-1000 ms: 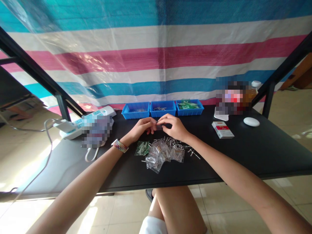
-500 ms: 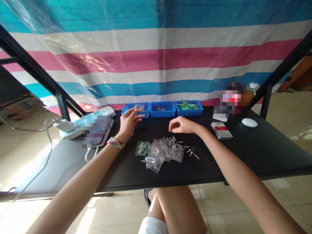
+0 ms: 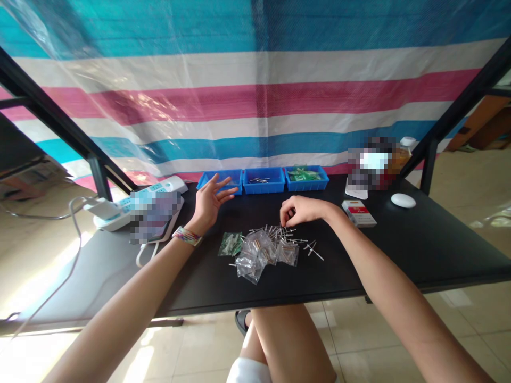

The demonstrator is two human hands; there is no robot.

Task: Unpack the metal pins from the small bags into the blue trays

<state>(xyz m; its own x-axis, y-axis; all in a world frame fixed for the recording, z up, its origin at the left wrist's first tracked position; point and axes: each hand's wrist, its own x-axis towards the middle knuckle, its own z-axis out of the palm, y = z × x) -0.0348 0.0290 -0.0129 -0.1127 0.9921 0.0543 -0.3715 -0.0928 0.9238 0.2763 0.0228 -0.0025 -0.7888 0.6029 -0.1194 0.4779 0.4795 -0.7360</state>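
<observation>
My left hand [image 3: 208, 202] is open, fingers spread, over the front of the left blue bin [image 3: 202, 183]; nothing shows in it. Part of a clear bag [image 3: 229, 182] is visible inside that bin behind the fingers. My right hand [image 3: 301, 209] is closed, its fingertips pinched at the far edge of a loose pile of silver pop rivets [image 3: 284, 234]; what they grip is hidden. Nearer me lie several clear bags [image 3: 255, 249] holding brass-coloured pieces. To their left is a green-backed bag [image 3: 230, 244] of pale pieces.
The middle blue bin [image 3: 264, 187] holds a few rivets, the right blue bin [image 3: 306, 184] green bags. Leftward are a power strip [image 3: 159, 187] and a blurred phone-like object [image 3: 155, 215]; rightward, a red-and-white box [image 3: 359, 213], a white oval object [image 3: 403, 200] and a bottle [image 3: 405, 151].
My left hand has let go of a small clear bag with brass-coloured pieces over the left bin, and its fingers have spread. My right hand has lowered to the rivet pile.
</observation>
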